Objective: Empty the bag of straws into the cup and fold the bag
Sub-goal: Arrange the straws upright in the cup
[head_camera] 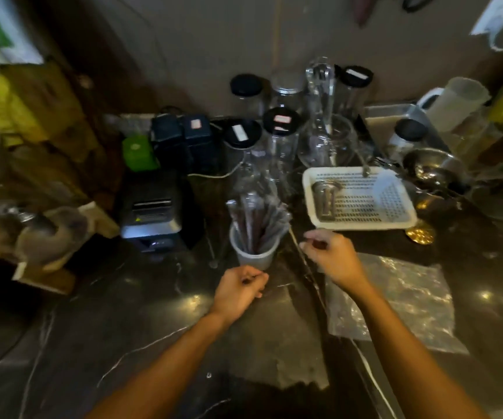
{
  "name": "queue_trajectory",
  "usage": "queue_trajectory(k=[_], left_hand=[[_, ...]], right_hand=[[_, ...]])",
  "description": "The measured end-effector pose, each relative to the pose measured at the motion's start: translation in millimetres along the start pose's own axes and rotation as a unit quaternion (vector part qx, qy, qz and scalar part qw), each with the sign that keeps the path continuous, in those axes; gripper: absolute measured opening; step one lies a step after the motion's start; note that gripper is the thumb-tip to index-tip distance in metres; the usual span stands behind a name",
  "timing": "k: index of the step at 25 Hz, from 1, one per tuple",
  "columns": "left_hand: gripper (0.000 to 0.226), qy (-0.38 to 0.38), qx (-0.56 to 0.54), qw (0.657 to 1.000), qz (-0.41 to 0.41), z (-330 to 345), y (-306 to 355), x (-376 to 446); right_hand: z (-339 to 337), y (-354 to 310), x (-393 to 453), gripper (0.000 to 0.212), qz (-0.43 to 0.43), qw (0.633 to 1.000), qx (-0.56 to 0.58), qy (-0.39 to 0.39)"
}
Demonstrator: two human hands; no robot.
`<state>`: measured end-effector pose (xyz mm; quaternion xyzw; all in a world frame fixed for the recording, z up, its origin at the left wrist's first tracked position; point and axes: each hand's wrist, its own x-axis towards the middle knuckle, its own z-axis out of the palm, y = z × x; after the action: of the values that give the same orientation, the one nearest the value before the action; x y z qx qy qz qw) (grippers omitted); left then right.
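Note:
A translucent plastic cup [254,257] stands on the dark marble counter [108,328] with a bundle of wrapped dark straws [257,219] upright in it, fanning out at the top. The clear plastic bag [407,300] lies flat and crinkled on the counter to the right, under my right forearm. My left hand [239,290] hovers just below the cup, fingers curled loosely with nothing in them. My right hand [330,257] is just right of the cup, fingers bent and pinched; blur hides whether it holds anything.
A white perforated tray [362,222] with a metal cup lies behind the bag. Glass jars with black lids [280,122] cluster at the back. A label printer [150,213] stands left of the cup. Metal bowls [434,167] crowd the right.

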<state>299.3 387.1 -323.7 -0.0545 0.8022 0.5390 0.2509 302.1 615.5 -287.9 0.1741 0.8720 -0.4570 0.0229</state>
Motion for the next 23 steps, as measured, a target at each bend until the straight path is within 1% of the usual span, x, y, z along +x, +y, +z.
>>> queue_trajectory(k=[3,6,7,10,12,13,14,17,18,20,22,23], left_hand=[[0.014,0.065,0.016,0.997,-0.025,-41,-24,4],[0.010,0.144,0.030,0.988,-0.044,-68,-33,10],[0.013,0.154,0.025,0.987,-0.042,-75,-32,11],[0.041,0.125,0.060,0.990,-0.014,-84,-25,23],[0.053,0.101,0.082,0.991,-0.005,-83,-17,34],[0.053,0.090,0.089,0.992,0.000,-81,-13,39],[0.047,0.081,0.094,0.992,0.008,-80,-11,44],[0.010,0.089,0.077,0.992,0.037,-76,-14,55],[0.007,0.098,0.059,0.993,0.040,-76,-17,55],[0.009,0.113,0.016,0.992,0.052,-79,-20,50],[0.018,0.149,-0.021,0.985,0.079,-83,-16,39],[0.016,0.172,-0.036,0.980,0.096,-86,-12,33]], right_hand=[[33,-22,-1,0.053,-0.026,0.996,-0.003,-0.081],[50,-31,-3,0.060,-0.026,0.990,0.023,-0.139],[54,-33,-2,0.063,-0.025,0.988,0.037,-0.148],[61,-39,1,0.068,-0.028,0.985,0.058,-0.159],[64,-43,4,0.071,-0.021,0.985,0.048,-0.165],[65,-44,7,0.073,-0.017,0.985,0.039,-0.166],[66,-45,9,0.074,-0.017,0.985,0.032,-0.167],[69,-44,17,0.076,-0.023,0.985,0.010,-0.168],[69,-43,18,0.074,-0.021,0.985,0.011,-0.171],[68,-44,20,0.072,-0.012,0.982,0.017,-0.189],[67,-46,20,0.073,-0.011,0.978,0.019,-0.206],[67,-47,20,0.073,-0.010,0.977,0.020,-0.212]])
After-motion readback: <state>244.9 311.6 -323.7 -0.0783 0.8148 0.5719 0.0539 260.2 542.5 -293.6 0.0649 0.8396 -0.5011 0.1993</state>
